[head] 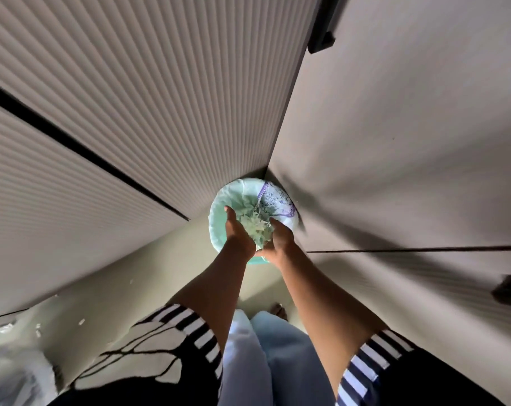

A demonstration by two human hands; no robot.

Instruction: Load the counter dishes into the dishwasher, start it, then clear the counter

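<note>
Mint-green liner, fitted over the rim of a round bin (pixel 219 206); the bin stands on the floor (pixel 149 273) in the corner where a ribbed cabinet front (pixel 131 98) meets a smooth cabinet door (pixel 394 142).

Contents of the bin: one white paper with a purple printed pattern (pixel 276 202), lying against the far right side.

Scraps (pixel 257 227): a pale green and white shredded heap, held directly above the bin's opening, between your two hands.

Your left hand (pixel 238 234): cupped against the left side of the scraps, thumb pointing forward; fingers hidden beneath the heap.

Your right hand (pixel 280 238): cupped against the right side of the scraps, heel touching the left hand's heel; fingers likewise hidden.

Sleeves (pixel 190 326): black and white stripes, ending above both elbows.

Trousers (pixel 277 361): pale blue, with toes (pixel 277 310) showing just beyond them.

Handles: one dark handle (pixel 321 33) at the top of the smooth door, a second (pixel 509 288) at the right edge.

White bits of litter (pixel 5 326): scattered on the floor at the far left.
</note>
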